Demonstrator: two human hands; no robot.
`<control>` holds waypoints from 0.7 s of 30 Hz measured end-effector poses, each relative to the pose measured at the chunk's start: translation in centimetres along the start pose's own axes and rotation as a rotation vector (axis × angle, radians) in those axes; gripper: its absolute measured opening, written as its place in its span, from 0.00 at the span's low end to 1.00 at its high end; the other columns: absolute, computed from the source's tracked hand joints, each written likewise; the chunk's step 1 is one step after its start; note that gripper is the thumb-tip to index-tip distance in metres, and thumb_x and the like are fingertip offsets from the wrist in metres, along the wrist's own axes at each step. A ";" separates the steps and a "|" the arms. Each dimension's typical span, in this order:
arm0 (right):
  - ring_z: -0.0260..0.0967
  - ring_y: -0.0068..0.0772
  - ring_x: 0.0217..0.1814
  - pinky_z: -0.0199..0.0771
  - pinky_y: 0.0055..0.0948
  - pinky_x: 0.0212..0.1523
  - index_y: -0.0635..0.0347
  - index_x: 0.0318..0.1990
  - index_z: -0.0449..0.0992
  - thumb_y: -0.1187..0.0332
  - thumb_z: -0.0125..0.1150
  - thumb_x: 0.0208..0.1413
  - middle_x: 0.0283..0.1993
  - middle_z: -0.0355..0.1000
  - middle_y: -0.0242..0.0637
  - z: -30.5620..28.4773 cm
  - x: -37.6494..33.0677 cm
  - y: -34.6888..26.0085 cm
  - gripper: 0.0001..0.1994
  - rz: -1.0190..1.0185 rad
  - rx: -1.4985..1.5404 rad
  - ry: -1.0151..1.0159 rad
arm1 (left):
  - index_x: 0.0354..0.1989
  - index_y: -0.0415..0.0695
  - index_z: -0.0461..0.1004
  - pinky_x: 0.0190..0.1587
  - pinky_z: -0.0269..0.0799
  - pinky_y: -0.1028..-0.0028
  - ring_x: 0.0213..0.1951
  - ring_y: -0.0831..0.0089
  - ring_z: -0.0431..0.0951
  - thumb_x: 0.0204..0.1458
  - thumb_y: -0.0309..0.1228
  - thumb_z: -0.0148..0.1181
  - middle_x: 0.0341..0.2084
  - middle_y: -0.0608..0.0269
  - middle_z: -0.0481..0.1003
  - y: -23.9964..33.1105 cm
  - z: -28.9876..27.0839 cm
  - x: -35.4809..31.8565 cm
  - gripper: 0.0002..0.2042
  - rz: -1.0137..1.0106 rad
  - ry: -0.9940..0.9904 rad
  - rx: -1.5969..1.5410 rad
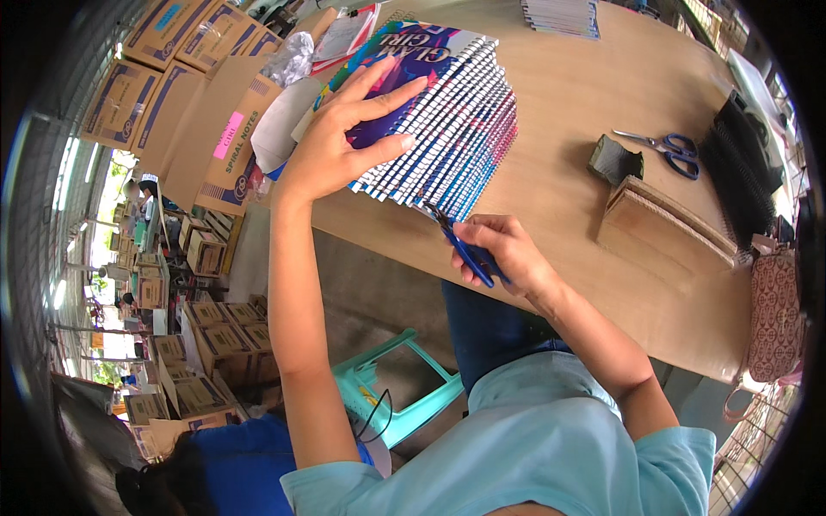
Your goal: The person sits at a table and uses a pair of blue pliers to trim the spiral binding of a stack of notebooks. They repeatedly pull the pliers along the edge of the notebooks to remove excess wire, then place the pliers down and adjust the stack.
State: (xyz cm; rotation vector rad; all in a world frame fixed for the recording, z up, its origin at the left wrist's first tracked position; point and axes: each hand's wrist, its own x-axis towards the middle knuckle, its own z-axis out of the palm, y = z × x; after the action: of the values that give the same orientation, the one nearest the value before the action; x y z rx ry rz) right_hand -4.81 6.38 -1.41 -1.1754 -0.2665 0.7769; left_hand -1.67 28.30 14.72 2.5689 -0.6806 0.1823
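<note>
A tall stack of spiral notebooks (465,129) stands at the table's near edge, its wire-bound spines toward me and to the right. My left hand (348,129) rests on the purple and blue top cover, fingers spread. Below the stack's near corner, my right hand (495,249) is closed around blue-handled pliers (469,252). The dark jaws of the pliers meet the spiral end of a lower notebook. Whether they grip the wire is too small to tell.
Scissors (675,153), a bent cardboard piece (615,161), a cardboard holder (667,224) and black spiral coils (742,163) lie to the right on the wooden table (559,155). More notebooks (561,17) lie at the back. Cartons (232,138) stand left; a turquoise stool (400,430) is below.
</note>
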 end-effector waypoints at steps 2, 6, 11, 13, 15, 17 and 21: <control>0.73 0.24 0.26 0.71 0.23 0.28 0.70 0.40 0.76 0.59 0.59 0.60 0.26 0.75 0.35 -0.1 -0.3 -0.9 0.17 0.152 0.217 -0.074 | 0.62 0.46 0.70 0.70 0.45 0.61 0.70 0.60 0.54 0.50 0.34 0.64 0.68 0.53 0.58 -0.1 0.0 0.0 0.28 -0.010 -0.003 -0.008; 0.75 0.40 0.31 0.74 0.37 0.31 0.67 0.42 0.75 0.58 0.66 0.52 0.34 0.74 0.46 0.2 -1.6 -0.2 0.19 -0.554 -0.744 0.318 | 0.62 0.44 0.70 0.70 0.44 0.62 0.70 0.60 0.53 0.50 0.34 0.64 0.69 0.52 0.57 -0.3 0.0 0.0 0.28 -0.003 -0.010 0.013; 0.74 0.44 0.30 0.74 0.39 0.32 0.65 0.41 0.73 0.59 0.66 0.52 0.32 0.73 0.44 0.0 -0.9 0.9 0.18 -0.800 -0.952 0.425 | 0.60 0.54 0.73 0.69 0.49 0.62 0.69 0.58 0.57 0.48 0.35 0.66 0.66 0.52 0.61 -0.2 0.2 0.3 0.27 -0.012 0.025 -0.001; 0.74 0.36 0.26 0.74 0.35 0.29 0.64 0.38 0.73 0.59 0.64 0.55 0.29 0.73 0.40 -0.1 -0.6 0.8 0.16 -0.317 -0.462 0.195 | 0.60 0.53 0.73 0.69 0.49 0.62 0.69 0.58 0.57 0.48 0.35 0.66 0.66 0.51 0.61 -0.3 0.2 0.2 0.27 -0.014 0.024 -0.018; 0.71 0.23 0.22 0.72 0.25 0.26 0.64 0.33 0.74 0.57 0.61 0.59 0.23 0.73 0.33 -0.3 -0.3 0.0 0.16 0.089 0.114 -0.011 | 0.60 0.52 0.73 0.69 0.49 0.62 0.68 0.58 0.57 0.49 0.35 0.65 0.67 0.51 0.60 0.0 0.3 0.2 0.26 -0.023 0.026 -0.031; 0.72 0.25 0.24 0.73 0.25 0.27 0.64 0.34 0.75 0.58 0.62 0.58 0.25 0.73 0.36 -0.8 -0.2 0.0 0.15 0.112 0.163 -0.042 | 0.60 0.52 0.73 0.69 0.48 0.62 0.68 0.58 0.57 0.49 0.35 0.65 0.67 0.51 0.60 -0.2 0.3 0.2 0.26 -0.011 0.019 -0.020; 0.75 0.41 0.28 0.75 0.36 0.31 0.67 0.38 0.74 0.59 0.65 0.54 0.31 0.75 0.46 -0.6 -1.1 0.9 0.17 -0.538 -0.651 0.291 | 0.60 0.52 0.73 0.69 0.48 0.61 0.68 0.58 0.57 0.49 0.37 0.66 0.67 0.51 0.59 -0.3 0.2 0.1 0.27 -0.020 0.014 -0.025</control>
State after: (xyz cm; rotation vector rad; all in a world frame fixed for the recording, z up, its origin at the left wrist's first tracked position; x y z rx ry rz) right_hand -5.64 5.39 -2.24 -1.7043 -0.5889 0.0248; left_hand -1.41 28.44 14.45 2.5474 -0.6475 0.1846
